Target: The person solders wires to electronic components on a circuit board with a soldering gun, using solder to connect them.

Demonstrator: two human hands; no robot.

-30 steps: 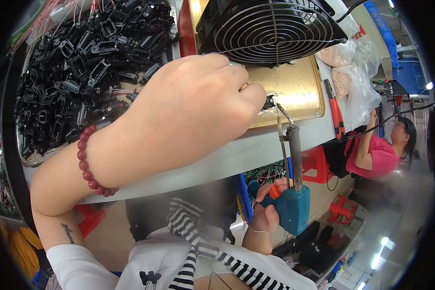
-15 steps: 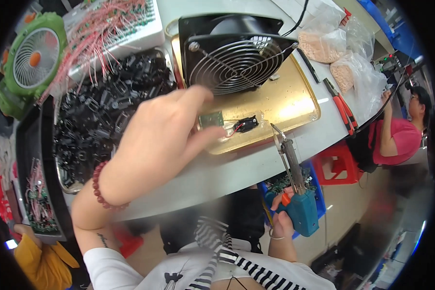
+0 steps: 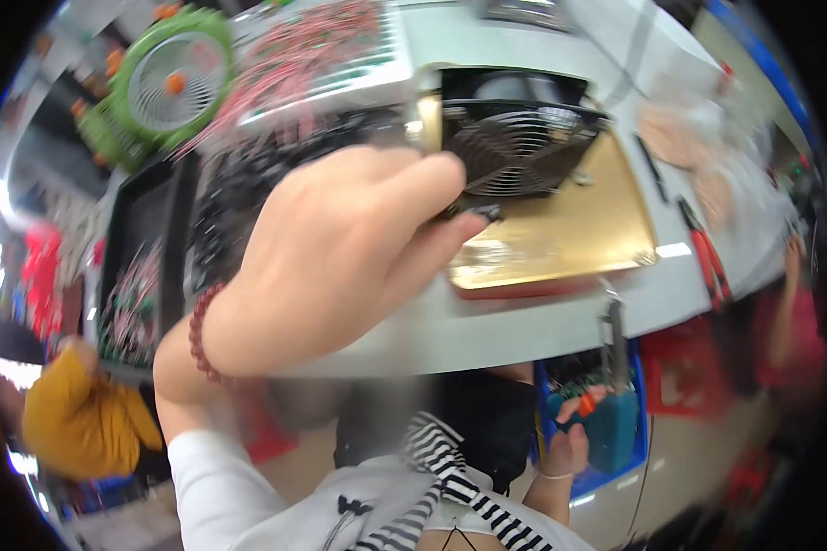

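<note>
The left hand (image 3: 340, 257) has lifted up since a moment ago, fingers curled, pinching a small dark part (image 3: 482, 213) above the gold tray (image 3: 570, 230) on the table (image 3: 524, 321). The right hand (image 3: 570, 445) grips a teal soldering tool (image 3: 611, 413) low down, so the part looks picked up

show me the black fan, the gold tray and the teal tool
black fan (image 3: 516, 147), head view, on its round wire grille
gold tray (image 3: 570, 230), head view, on its bare flat surface
teal tool (image 3: 613, 432), head view, on its body, gripped by the right hand (image 3: 568, 450)
</note>
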